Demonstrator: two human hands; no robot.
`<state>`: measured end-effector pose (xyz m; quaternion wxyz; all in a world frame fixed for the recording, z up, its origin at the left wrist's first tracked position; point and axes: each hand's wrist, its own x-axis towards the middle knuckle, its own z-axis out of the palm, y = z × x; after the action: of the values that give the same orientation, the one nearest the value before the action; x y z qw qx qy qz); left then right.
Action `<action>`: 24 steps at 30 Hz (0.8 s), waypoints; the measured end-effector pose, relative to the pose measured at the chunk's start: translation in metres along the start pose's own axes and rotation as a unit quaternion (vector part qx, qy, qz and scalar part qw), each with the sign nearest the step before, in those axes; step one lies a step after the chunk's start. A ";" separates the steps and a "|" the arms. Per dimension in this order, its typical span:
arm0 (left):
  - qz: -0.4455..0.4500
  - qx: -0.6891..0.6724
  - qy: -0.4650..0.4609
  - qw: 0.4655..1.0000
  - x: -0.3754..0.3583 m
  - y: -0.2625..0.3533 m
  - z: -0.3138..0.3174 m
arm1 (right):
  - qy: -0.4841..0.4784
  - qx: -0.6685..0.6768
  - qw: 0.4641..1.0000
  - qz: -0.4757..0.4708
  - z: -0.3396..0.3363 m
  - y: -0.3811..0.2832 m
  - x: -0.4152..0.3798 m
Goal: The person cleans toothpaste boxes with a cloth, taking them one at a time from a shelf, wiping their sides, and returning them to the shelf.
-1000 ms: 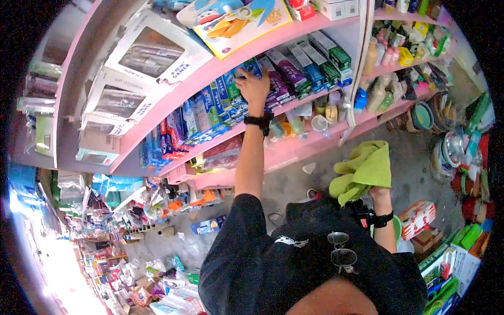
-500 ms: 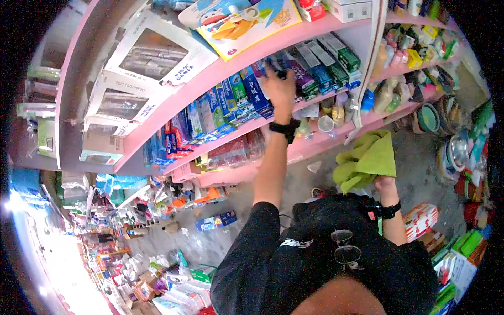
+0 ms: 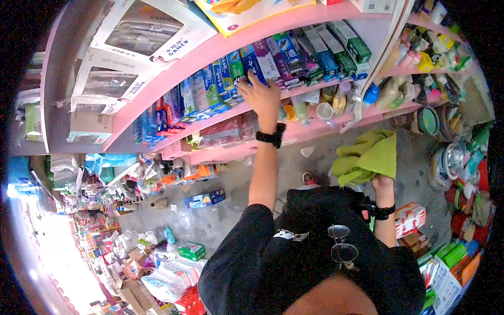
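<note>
Pink shelving with a row of narrow boxes: left hand, fingers spread, at their near ends, contact indeterminate; right hand, well apart, closed on green cloth.

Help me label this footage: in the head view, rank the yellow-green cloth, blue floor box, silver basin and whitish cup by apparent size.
1. Yellow-green cloth
2. Blue floor box and silver basin: too alike to rank
3. Whitish cup
</note>
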<state>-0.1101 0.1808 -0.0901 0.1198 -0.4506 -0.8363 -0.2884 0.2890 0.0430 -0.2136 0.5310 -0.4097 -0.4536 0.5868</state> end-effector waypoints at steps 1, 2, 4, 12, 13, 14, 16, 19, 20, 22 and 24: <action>-0.007 0.028 -0.054 0.998 -0.001 -0.017 0.015 | -0.008 -0.307 0.946 -0.102 -0.010 0.014 0.001; -0.006 0.029 -0.053 0.998 0.000 -0.022 0.021 | 0.009 -0.202 0.979 -0.034 -0.005 0.009 0.001; -0.040 -0.021 -0.116 0.992 -0.003 -0.027 0.028 | 0.083 0.182 0.970 0.139 0.018 -0.009 0.004; -0.045 -0.082 -0.002 0.996 0.009 -0.027 0.024 | 0.127 0.199 0.951 0.201 0.045 -0.022 0.004; -0.048 -0.178 0.001 0.983 0.015 -0.034 0.026 | 0.129 0.202 0.951 0.195 0.049 -0.026 0.003; -0.050 -0.180 -0.001 0.982 0.018 -0.037 0.023 | 0.130 0.204 0.951 0.191 0.054 -0.029 0.001; -0.087 -0.299 0.003 0.950 0.024 -0.035 0.007 | 0.112 0.214 0.954 0.180 0.063 -0.034 0.001; -0.175 -0.433 -0.045 0.883 0.015 -0.031 -0.021 | 0.108 0.237 0.943 0.207 0.074 -0.045 0.003; -0.206 -0.528 -0.050 0.823 0.011 -0.032 -0.024 | 0.124 0.251 0.929 0.244 0.078 -0.049 0.006; -0.193 -0.652 -0.030 0.733 -0.014 -0.036 -0.035 | 0.033 0.154 0.966 0.207 0.099 -0.059 0.015; -0.243 -0.621 -0.063 0.742 -0.048 -0.039 -0.064 | -0.093 -0.014 0.984 0.153 0.130 -0.072 0.026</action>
<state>-0.1190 0.0938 -0.0752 -0.3137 -0.2242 -0.5586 -0.7343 0.1795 0.0581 -0.1113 0.3848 -0.4251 -0.4417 0.6900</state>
